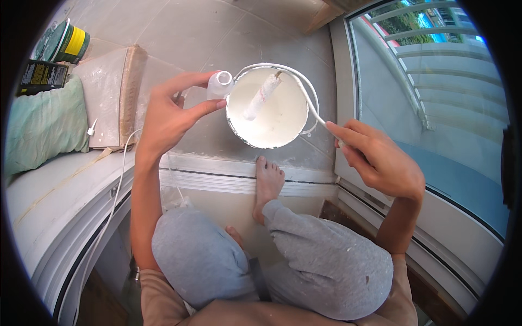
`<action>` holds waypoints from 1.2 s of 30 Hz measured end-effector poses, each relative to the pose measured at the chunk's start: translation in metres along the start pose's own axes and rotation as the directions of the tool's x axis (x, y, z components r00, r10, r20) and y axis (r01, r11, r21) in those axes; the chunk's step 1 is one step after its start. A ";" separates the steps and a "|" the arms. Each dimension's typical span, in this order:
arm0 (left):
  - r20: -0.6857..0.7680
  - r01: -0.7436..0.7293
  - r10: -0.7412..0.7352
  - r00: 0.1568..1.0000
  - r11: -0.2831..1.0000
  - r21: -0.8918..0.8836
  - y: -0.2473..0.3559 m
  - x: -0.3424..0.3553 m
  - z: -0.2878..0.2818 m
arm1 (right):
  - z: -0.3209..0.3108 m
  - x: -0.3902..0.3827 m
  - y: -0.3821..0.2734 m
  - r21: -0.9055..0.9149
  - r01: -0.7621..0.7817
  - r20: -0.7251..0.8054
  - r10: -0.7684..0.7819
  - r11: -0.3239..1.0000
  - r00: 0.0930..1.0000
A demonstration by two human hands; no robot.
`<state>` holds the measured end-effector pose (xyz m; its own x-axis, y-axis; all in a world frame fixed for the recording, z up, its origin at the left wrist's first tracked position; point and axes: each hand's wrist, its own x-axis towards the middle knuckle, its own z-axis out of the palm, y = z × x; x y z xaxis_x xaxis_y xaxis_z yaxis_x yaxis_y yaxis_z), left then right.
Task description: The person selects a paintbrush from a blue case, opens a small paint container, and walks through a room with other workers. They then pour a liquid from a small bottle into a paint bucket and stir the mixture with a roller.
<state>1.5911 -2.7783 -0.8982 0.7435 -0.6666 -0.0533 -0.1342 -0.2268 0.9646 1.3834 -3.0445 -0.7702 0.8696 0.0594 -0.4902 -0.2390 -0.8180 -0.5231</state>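
Observation:
Between the thumb and fingers of my left hand (176, 106) is a small translucent plastic bottle (219, 86), its round open mouth facing up. It is at the left rim of a round white bucket (234, 130). White paint (280, 122) fills much of the bucket, and a white-coated paint roller (262, 98) leans inside, its upper end near the far rim. A thin white cord-like strip (304, 81) curves over the bucket's far side to my right hand (375, 155), whose fingers close on its end. Whether that strip is a cord or the bucket's handle is unclear.
Left are a flat cardboard box (100, 92), a light green sack (49, 125), a dark box (41, 77) and a green tub with yellow label (73, 43). A white cable (117, 201) runs down the left. A glass door (424, 130) stands right; a door track (217, 176) crosses before my foot.

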 end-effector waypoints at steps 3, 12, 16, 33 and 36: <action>-0.009 -0.027 0.028 1.000 0.999 0.022 -0.005 0.002 0.001 | -0.016 -0.014 -0.012 0.038 0.018 0.015 -0.018 0.999 1.000; -0.001 -0.053 0.053 0.999 0.998 0.023 -0.017 0.003 -0.001 | -0.032 -0.050 -0.036 0.088 -0.144 -0.110 0.153 0.986 0.982; -0.010 -0.117 0.117 0.993 0.993 -0.024 -0.021 0.005 0.006 | -0.041 -0.059 -0.032 0.125 -0.177 -0.144 0.195 0.976 0.970; 0.016 -0.331 0.341 0.940 0.896 0.297 -0.025 0.024 0.041 | -0.067 -0.105 -0.040 0.122 -0.130 -0.298 0.161 0.984 0.941; 0.050 -0.320 0.317 0.947 0.920 0.225 -0.023 0.027 0.046 | -0.067 -0.104 -0.041 0.119 -0.120 -0.311 0.151 0.986 0.938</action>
<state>1.5844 -2.8233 -0.9339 0.6287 -0.7391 0.2418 -0.5084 -0.1553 0.8470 1.3315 -3.0552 -0.6507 0.9141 -0.2457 -0.3225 -0.3908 -0.7456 -0.5398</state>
